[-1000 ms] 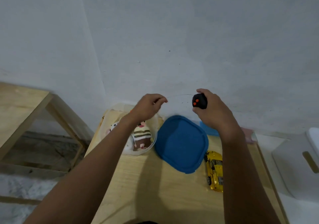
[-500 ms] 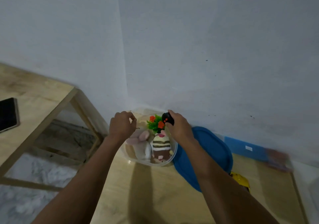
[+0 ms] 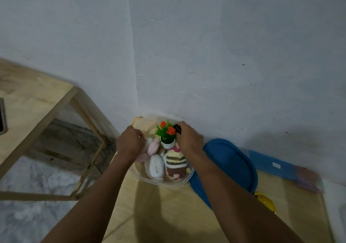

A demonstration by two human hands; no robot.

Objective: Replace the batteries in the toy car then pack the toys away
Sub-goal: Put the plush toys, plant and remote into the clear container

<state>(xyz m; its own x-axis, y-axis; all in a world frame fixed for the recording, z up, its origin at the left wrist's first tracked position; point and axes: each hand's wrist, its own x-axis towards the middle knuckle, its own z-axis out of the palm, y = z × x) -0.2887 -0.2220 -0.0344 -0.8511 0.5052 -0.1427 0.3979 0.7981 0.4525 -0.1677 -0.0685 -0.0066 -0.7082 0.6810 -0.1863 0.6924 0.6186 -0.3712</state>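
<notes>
A clear plastic tub [image 3: 169, 183] stands at the table's far left corner against the wall. Inside lie a striped plush toy [image 3: 176, 165], a white and pink plush [image 3: 154, 165] and a small potted plant with orange flowers [image 3: 167, 133]. My right hand [image 3: 189, 139] holds a small black remote [image 3: 178, 128] over the tub's back right. My left hand [image 3: 130, 142] is curled at the tub's left rim; what it grips is not visible. The tub's blue lid [image 3: 229, 165] lies to the right. Only a corner of the yellow toy car [image 3: 265, 202] shows past my right forearm.
A light wooden table [image 3: 162, 214] carries everything, with white walls meeting in a corner right behind the tub. A blue flat box [image 3: 269, 163] leans along the wall at the right. A second wooden table [image 3: 31, 100] stands to the left across a gap of grey floor.
My right hand has carried the black remote left and down, from above the blue lid to over the tub. My left hand came down to the tub's left rim. The view swung left.
</notes>
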